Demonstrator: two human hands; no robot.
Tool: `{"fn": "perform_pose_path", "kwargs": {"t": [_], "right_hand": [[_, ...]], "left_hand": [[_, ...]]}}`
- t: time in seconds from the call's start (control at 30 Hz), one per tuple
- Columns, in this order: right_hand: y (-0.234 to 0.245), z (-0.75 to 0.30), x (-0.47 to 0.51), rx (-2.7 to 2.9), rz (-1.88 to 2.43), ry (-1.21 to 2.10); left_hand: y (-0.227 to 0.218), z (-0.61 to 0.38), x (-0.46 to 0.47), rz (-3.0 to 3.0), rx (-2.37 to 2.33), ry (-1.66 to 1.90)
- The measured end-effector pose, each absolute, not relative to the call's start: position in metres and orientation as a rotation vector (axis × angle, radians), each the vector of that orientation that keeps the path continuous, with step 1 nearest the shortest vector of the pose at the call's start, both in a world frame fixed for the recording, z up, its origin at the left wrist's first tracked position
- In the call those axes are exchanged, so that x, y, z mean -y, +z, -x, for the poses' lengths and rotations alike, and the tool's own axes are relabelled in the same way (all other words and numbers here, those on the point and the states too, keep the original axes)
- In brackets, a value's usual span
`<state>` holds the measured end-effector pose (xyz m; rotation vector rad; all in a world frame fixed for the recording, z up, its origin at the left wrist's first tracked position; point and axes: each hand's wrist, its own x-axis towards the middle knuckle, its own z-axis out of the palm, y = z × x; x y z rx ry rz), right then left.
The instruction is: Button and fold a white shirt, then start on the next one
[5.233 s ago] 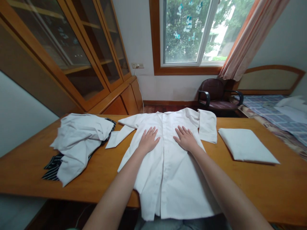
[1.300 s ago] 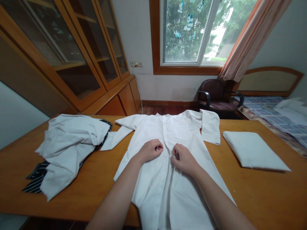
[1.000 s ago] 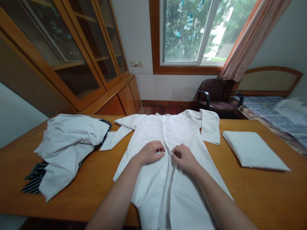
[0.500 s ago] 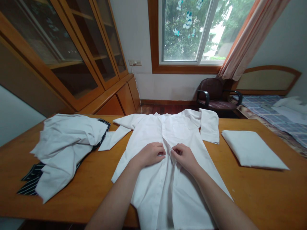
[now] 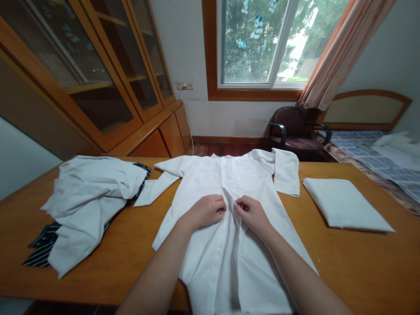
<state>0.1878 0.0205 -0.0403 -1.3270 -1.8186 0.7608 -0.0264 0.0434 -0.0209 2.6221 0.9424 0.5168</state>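
A white short-sleeved shirt [image 5: 249,175] lies spread front-up on the wooden table [image 5: 138,245], collar towards the window and hem hanging over the near edge. My left hand [image 5: 206,211] and my right hand [image 5: 251,213] sit close together at the middle of the shirt's front. Each hand has its fingers curled and pinches the fabric on its own side of the button placket. The cloth is gathered into small creases between them.
A crumpled pile of white clothes [image 5: 95,192] over a dark striped garment [image 5: 42,249] lies at the left of the table. A folded white cloth [image 5: 344,205] rests at the right. Beyond stand a dark armchair [image 5: 295,129], a wooden cabinet [image 5: 108,83] and a bed [image 5: 377,153].
Five seconds ago both hands lay flat and open higher on the shirt's chest. They have since moved nearer and closed on the front edges, drawing closer together over the last second.
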Motion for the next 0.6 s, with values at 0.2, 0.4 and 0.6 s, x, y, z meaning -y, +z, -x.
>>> {"fn": "perform_pose_path", "kwargs": {"t": [0.2, 0.4, 0.6], "right_hand": [[-0.041, -0.187, -0.021, 1.796, 1.307, 0.758], [-0.038, -0.186, -0.02, 1.754, 1.308, 0.801], [-0.034, -0.184, -0.018, 1.664, 1.308, 0.875]], "left_hand": [[-0.022, 0.027, -0.044, -2.659, -0.985, 0.527], [-0.01, 0.028, -0.041, -2.751, -0.971, 0.688], [-0.004, 0.027, -0.04, -2.834, -0.961, 0.753]]}}
